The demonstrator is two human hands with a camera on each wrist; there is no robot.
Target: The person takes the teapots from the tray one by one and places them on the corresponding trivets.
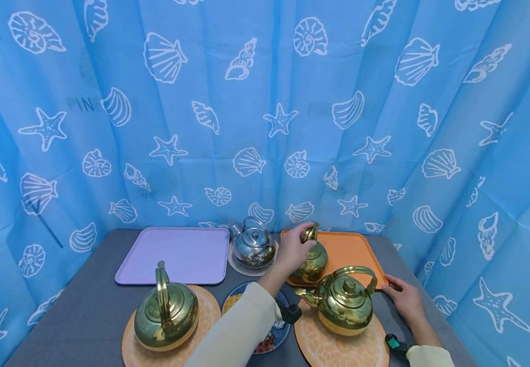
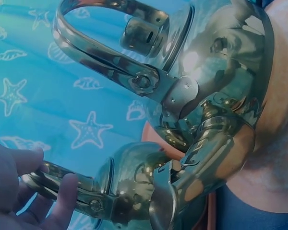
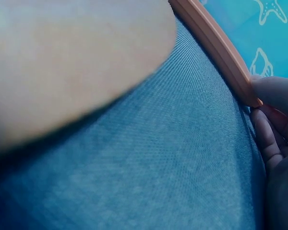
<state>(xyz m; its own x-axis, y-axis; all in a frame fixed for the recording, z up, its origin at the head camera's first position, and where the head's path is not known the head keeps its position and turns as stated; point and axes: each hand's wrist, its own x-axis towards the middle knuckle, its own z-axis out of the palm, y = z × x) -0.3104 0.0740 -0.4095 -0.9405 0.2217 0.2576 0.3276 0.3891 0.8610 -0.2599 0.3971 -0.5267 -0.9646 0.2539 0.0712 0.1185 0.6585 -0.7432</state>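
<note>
My left hand (image 1: 294, 251) grips the handle of a small brass kettle (image 1: 314, 262) at the left part of the orange tray (image 1: 349, 250). In the left wrist view, the thumb and fingers (image 2: 65, 201) curl about that kettle's handle (image 2: 50, 179). At the tray's front right corner, my right hand (image 1: 404, 300) pinches the rim, thumb on top and fingers beneath, as the right wrist view shows on the tray edge (image 3: 221, 50). Just in front stands a larger brass kettle (image 1: 346, 306), its spout pointing left, on a round tan board (image 1: 366, 351); it partly covers the tray.
Another brass kettle (image 1: 166, 316) sits on a round board (image 1: 207, 300) at the left. A purple tray (image 1: 173, 255) lies behind it. A silver kettle (image 1: 253, 247) stands mid-back on a pale round base. My left forearm crosses a patterned blue plate (image 1: 283, 334). A blue shell-print curtain (image 1: 256, 127) hangs behind.
</note>
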